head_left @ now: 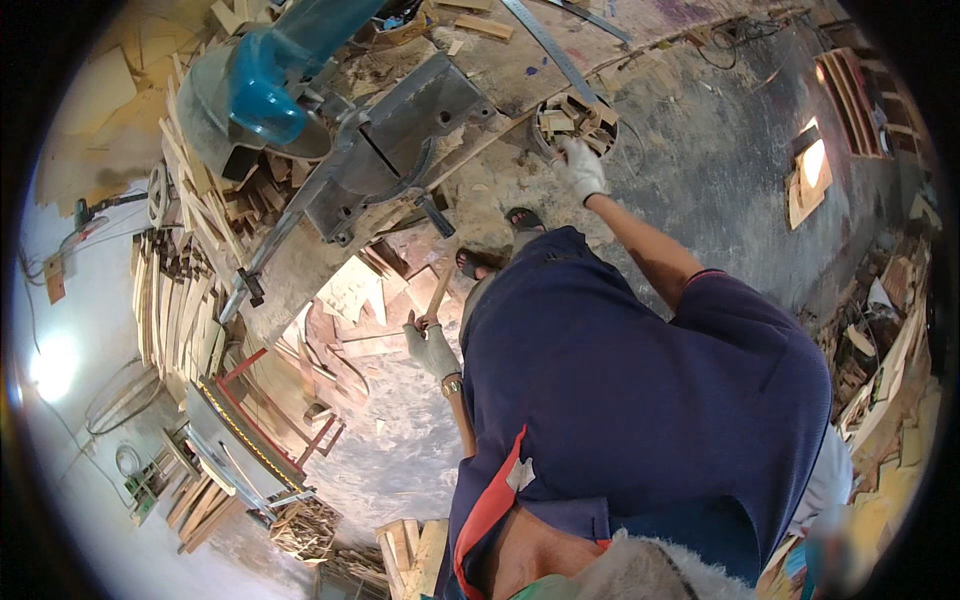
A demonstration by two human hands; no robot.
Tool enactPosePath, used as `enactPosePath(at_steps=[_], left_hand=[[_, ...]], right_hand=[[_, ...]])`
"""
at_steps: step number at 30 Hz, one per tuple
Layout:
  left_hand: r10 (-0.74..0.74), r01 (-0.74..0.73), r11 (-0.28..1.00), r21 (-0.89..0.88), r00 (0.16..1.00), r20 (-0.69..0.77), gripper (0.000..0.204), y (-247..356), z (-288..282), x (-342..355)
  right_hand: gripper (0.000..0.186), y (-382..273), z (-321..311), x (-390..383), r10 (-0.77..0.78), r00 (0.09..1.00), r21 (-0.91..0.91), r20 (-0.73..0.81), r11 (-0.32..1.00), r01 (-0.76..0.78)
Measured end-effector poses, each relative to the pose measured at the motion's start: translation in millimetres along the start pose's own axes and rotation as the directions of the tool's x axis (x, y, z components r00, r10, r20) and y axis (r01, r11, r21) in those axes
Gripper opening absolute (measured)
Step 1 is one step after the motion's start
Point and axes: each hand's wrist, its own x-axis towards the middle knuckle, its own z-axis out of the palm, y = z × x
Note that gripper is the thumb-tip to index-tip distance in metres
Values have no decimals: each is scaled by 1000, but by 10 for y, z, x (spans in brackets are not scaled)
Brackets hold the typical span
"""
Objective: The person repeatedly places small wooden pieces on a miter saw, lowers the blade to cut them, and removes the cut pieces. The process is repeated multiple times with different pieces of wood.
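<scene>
My left hand (432, 350), in a pale glove with bare fingertips, is closed on a narrow wooden strip (439, 290) that points up and away from it. A watch sits at that wrist. My right hand (580, 172), also in a pale glove, reaches out to the near rim of a round bucket (612, 112). Its fingers look stretched and apart, at the short wood blocks (562, 121) that fill the bucket. Whether the fingertips touch a block is hard to see.
A mitre saw (270, 100) with a grey base (400, 140) stands at the far left. Wooden boards (352, 290) lie on the floor below it. Stacked wood strips (175, 300) line the left wall. A metal ruler (550, 50) lies by the bucket. More scrap wood is heaped at right.
</scene>
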Motion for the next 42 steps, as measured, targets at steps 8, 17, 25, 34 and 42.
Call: enactPosePath(at_steps=[8, 17, 25, 34, 42], left_hand=[[151, -178, 980, 93, 959, 239, 41, 402, 285, 165], [153, -242, 963, 115, 848, 508, 39, 567, 761, 224], [200, -189, 979, -78, 815, 544, 55, 362, 1034, 35], [18, 3, 998, -65, 951, 310, 46, -76, 530, -335], [-76, 82, 944, -318, 997, 30, 47, -792, -23, -893]], right_hand=[[46, 454, -120, 401, 201, 960, -73, -195, 973, -218], [45, -145, 491, -540, -59, 477, 434, 877, 525, -732], [23, -519, -623, -130, -276, 634, 551, 723, 784, -286], [19, -853, -1196, 1228, 2, 981, 832, 192, 529, -164], [29, 24, 897, 35, -237, 680, -168, 694, 865, 473]])
